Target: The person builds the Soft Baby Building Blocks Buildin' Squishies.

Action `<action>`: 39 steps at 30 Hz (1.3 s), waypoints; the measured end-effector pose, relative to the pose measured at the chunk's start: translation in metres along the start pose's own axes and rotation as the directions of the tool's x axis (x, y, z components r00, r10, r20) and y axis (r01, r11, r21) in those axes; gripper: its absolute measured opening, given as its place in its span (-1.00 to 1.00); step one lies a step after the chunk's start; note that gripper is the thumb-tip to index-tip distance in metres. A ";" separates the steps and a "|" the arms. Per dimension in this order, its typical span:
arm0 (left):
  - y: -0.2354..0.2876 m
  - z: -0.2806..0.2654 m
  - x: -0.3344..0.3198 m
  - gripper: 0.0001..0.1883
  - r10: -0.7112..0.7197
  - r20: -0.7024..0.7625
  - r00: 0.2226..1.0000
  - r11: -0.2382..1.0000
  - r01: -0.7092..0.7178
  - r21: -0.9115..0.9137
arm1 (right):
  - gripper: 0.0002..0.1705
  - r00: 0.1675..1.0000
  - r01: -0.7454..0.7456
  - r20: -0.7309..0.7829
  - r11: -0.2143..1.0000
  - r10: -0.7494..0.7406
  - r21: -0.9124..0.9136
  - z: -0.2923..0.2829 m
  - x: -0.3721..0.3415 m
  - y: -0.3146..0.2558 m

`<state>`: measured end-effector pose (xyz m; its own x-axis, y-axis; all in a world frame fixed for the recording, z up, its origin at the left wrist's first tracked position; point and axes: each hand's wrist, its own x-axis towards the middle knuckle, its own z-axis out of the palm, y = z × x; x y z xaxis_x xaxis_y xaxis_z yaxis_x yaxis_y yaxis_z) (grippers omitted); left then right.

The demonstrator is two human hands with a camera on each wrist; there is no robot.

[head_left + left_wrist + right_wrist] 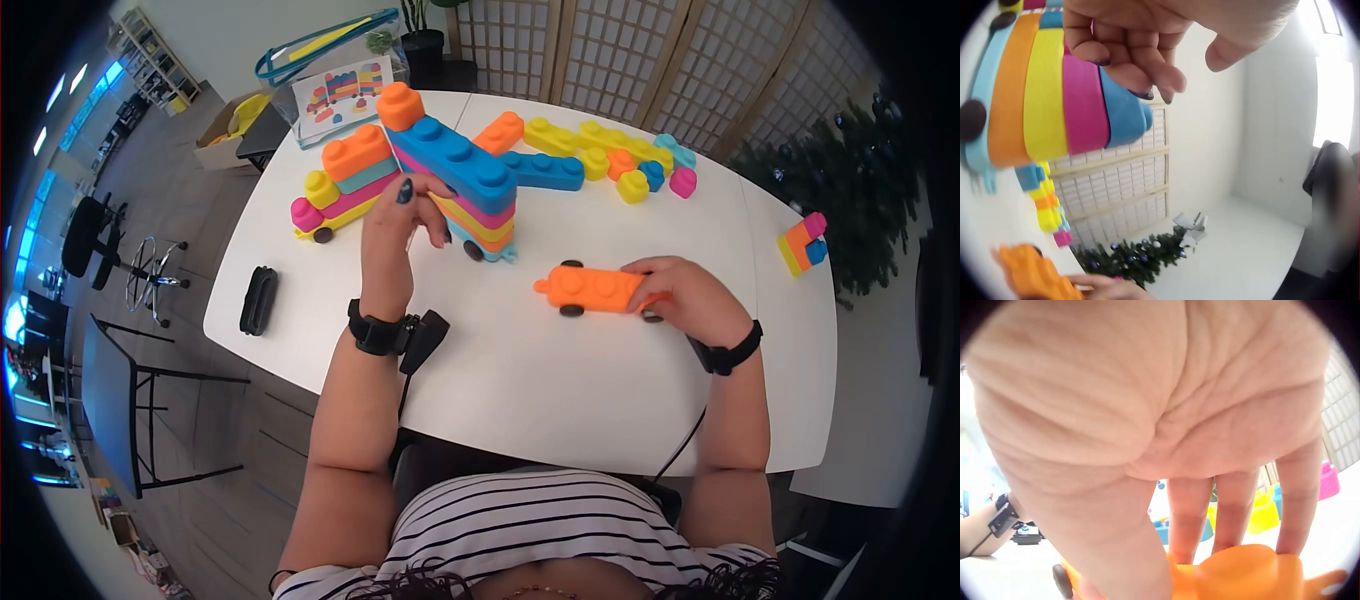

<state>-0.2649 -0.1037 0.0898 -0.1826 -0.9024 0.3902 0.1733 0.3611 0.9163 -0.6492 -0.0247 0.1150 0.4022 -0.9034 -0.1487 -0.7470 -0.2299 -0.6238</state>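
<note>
My right hand [688, 293] grips the right end of an orange toy train car base [592, 288], which has studs on top and dark wheels at its sides. In the right wrist view the thumb lies on one side of the orange base [1241, 575] and the fingers on the other. My left hand [405, 208] hovers beside a tall wheeled stack of blocks [462, 190], its fingers loosely bent and nothing in them. That stack shows light blue, orange, yellow and magenta layers under a long blue block [1125, 119], with an orange block on top at the far end.
Left of the stack stands another wheeled car [345, 195] loaded with blocks. Loose yellow blocks [600, 135], a blue one [545, 171] and others lie along the back. A small block stack [803, 245] stands far right, a black case [259, 300] at left, a picture card [343, 98] behind.
</note>
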 end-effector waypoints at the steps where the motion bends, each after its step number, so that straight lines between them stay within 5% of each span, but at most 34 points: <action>1: -0.001 0.006 -0.002 -0.48 -0.081 0.077 0.994 0.996 0.083 -0.031 | -0.69 1.000 -0.004 -0.029 1.000 0.004 -0.017 -0.002 0.000 0.004; 6: -0.024 0.043 -0.014 -0.51 -0.171 0.307 0.936 0.974 0.209 -0.093 | -0.72 0.994 0.067 -0.080 0.996 -0.072 -0.056 0.000 0.005 0.012; 8: -0.025 0.070 -0.018 -0.59 0.057 0.392 0.918 0.997 -0.030 -0.074 | -0.72 0.997 0.020 -0.069 0.996 -0.026 -0.083 0.001 0.007 0.008; 10: -0.010 0.081 -0.017 -0.59 0.054 0.537 0.842 0.989 -0.119 0.088 | -0.71 0.998 0.019 -0.050 0.998 -0.022 -0.064 0.000 0.007 0.009; 12: -0.001 0.099 -0.013 -0.57 0.082 0.542 0.836 0.991 -0.126 0.044 | -0.70 0.999 0.000 -0.038 0.999 -0.001 -0.042 0.000 0.006 0.010; 14: 0.005 0.112 -0.005 -0.58 -0.021 0.565 0.825 0.999 0.038 -0.017 | -0.70 0.997 0.055 -0.049 0.995 -0.059 -0.084 0.002 0.003 0.012; 16: 0.004 0.117 0.002 -0.59 -0.044 0.577 0.816 0.999 0.053 0.001 | -0.70 0.995 0.074 -0.060 0.993 -0.080 -0.089 0.005 0.003 0.016; 18: -0.001 0.118 0.003 -0.60 -0.287 0.588 0.756 0.958 0.217 0.189 | -0.70 0.992 0.100 -0.064 0.990 -0.107 -0.100 0.005 0.004 0.014; 22: 0.006 0.094 -0.010 -0.59 -0.350 0.640 0.684 0.933 0.314 0.175 | -0.71 0.996 0.087 -0.029 0.993 -0.089 -0.084 0.004 0.005 0.009; 28: 0.082 0.030 -0.003 -0.60 -0.353 0.720 0.597 0.903 0.016 0.429 | -0.72 0.997 0.070 -0.027 0.994 -0.073 -0.089 0.006 0.006 0.011; 39: 0.105 -0.003 0.002 -0.55 -0.445 0.646 0.621 0.797 -0.055 0.602 | -0.71 0.998 0.041 -0.039 0.992 -0.046 -0.117 0.010 0.006 0.007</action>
<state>-0.2440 -0.0689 0.1864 -0.8153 -0.5691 -0.1070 -0.4343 0.4787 0.7630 -0.6468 -0.0281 0.1015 0.4153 -0.9053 -0.0896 -0.7865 -0.3077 -0.5355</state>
